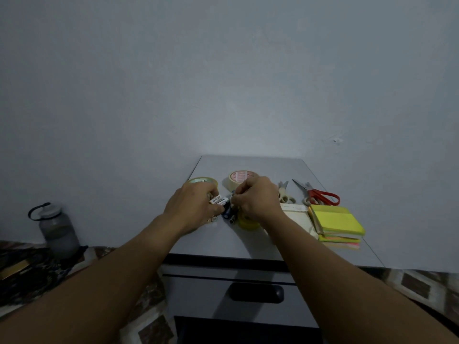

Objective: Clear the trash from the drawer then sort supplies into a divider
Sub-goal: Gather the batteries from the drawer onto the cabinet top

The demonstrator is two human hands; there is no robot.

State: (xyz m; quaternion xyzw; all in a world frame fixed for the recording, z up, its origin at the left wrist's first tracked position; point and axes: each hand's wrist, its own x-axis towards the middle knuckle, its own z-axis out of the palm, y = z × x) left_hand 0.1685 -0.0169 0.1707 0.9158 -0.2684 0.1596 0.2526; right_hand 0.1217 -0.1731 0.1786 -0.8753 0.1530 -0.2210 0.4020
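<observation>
Batteries (pixel 224 207), mid-frame on the cabinet top (pixel 248 242): small, stiff, smooth cylinders, prob light & prone to roll; pinch across the body. White-labelled w/ dark ends. Left hand (pixel 192 207) is curled around some; right hand (pixel 258 198) is closed narrow, pinching at the cluster, exactly what I can't tell.

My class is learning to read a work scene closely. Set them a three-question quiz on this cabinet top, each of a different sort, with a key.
1. True or false: the red scissors lie left of both hands.
2. The sticky notes on top of the stack are: A) yellow B) blue C) white
3. What stands on the floor left of the cabinet?

Key: 1 false; 2 A; 3 a grey bottle.
</observation>
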